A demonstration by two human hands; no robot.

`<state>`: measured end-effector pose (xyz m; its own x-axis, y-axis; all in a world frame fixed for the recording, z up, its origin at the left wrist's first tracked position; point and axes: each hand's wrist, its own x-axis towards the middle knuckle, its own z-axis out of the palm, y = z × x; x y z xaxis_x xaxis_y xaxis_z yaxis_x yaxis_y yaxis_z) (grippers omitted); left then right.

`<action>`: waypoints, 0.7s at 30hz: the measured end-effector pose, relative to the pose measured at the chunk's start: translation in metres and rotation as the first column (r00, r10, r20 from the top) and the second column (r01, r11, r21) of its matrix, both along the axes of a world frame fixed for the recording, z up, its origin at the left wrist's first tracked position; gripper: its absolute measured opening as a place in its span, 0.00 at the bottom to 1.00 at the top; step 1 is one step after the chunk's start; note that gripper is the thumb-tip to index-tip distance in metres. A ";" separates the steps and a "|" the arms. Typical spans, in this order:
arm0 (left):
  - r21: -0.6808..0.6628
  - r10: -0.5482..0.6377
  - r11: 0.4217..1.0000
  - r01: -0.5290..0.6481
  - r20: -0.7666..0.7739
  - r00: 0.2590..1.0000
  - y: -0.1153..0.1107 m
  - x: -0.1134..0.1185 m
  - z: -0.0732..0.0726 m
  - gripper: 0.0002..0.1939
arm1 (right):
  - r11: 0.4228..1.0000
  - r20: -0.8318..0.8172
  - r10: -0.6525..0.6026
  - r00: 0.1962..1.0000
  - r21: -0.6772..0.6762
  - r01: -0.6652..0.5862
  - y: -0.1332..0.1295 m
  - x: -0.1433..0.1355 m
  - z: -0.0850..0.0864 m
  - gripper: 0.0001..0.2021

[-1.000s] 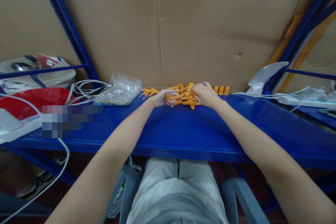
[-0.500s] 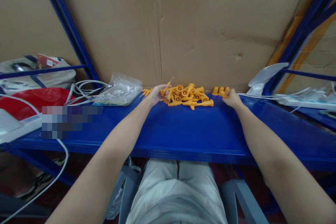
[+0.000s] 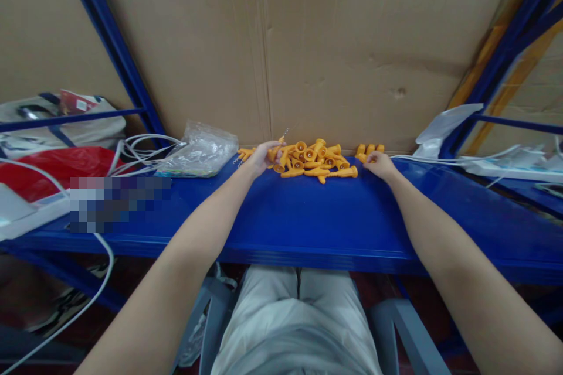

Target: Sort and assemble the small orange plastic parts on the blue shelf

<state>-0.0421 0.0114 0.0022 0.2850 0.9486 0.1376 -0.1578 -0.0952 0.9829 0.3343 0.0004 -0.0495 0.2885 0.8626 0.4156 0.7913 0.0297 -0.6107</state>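
My left hand (image 3: 263, 158) is closed around an orange plastic corkscrew (image 3: 282, 139), its thin metal spiral pointing up and to the right. Right beside it lies a heap of orange corkscrew parts (image 3: 310, 156), several with round hollow ends facing me. More corkscrews with bare spirals (image 3: 244, 153) lie behind my left wrist. My right hand (image 3: 380, 165) is closed in a pinch on a small orange plastic piece (image 3: 362, 157), partly hidden by the fingers. A short row of upright orange pieces (image 3: 370, 147) stands just behind that hand.
A cardboard panel (image 3: 325, 53) rises behind the blue table (image 3: 316, 222). Clear plastic bags (image 3: 200, 149) lie on the left, near white cables (image 3: 149, 143) and a red bag (image 3: 65, 170). A white power strip (image 3: 505, 167) sits at the right.
My right hand has moved slightly left, away from the right end of the orange row and towards the heap, with the small piece at its fingertips. My left hand stays nearly still.
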 end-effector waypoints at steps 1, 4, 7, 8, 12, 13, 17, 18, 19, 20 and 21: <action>-0.006 0.005 1.000 -0.005 0.006 1.000 0.000 0.000 0.000 0.06 | 1.000 -0.006 0.007 1.000 0.002 -0.007 0.000 -0.001 0.000 0.12; -0.038 0.035 0.999 -0.034 0.028 0.999 -0.002 0.002 0.001 0.04 | 1.000 0.007 0.024 1.000 -0.020 -0.024 -0.002 -0.005 0.001 0.13; -0.068 0.071 0.995 -0.068 0.033 0.997 -0.004 0.003 0.002 0.03 | 0.999 0.035 0.028 0.999 -0.040 -0.027 -0.004 -0.007 0.002 0.13; -0.074 0.080 0.994 -0.077 0.035 0.996 -0.005 0.003 0.002 0.02 | 0.999 0.046 0.025 0.999 -0.042 -0.023 -0.004 -0.008 0.002 0.14; -0.083 0.097 0.992 -0.092 0.055 0.994 -0.008 0.004 0.004 0.02 | 0.999 0.115 0.014 0.993 -0.047 -0.009 -0.006 -0.006 0.000 0.13; -0.085 0.101 0.992 -0.095 0.058 0.993 -0.008 0.004 0.004 0.03 | 0.999 0.129 0.011 0.992 -0.050 -0.004 -0.007 -0.005 -0.001 0.13; -0.089 0.113 0.990 -0.107 0.060 0.992 -0.011 0.005 0.005 0.05 | 0.997 0.116 0.008 0.993 -0.072 0.000 -0.008 0.001 -0.001 0.13; -0.087 0.112 0.991 -0.107 0.058 0.992 -0.011 0.004 0.006 0.05 | 0.997 0.101 0.014 0.995 -0.077 -0.006 -0.008 0.003 -0.002 0.12; -0.083 0.110 0.991 -0.105 0.056 0.992 -0.011 0.004 0.005 0.05 | 0.997 0.081 0.022 0.996 -0.081 -0.016 -0.007 0.005 -0.002 0.12; -0.079 0.108 0.991 -0.104 0.054 0.993 -0.011 0.004 0.005 0.05 | 0.996 0.057 0.028 0.998 -0.083 -0.023 -0.006 0.009 -0.003 0.11; -0.076 0.108 0.992 -0.104 0.054 0.993 -0.010 0.003 0.005 0.05 | 0.996 0.034 0.029 0.999 -0.083 -0.026 -0.005 0.012 -0.004 0.10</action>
<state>-0.0387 0.0013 0.0069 0.1759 0.9811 0.0805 -0.2069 -0.0431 0.9774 0.3465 -0.0048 -0.0533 0.2503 0.9019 0.3522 0.8121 0.0025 -0.5835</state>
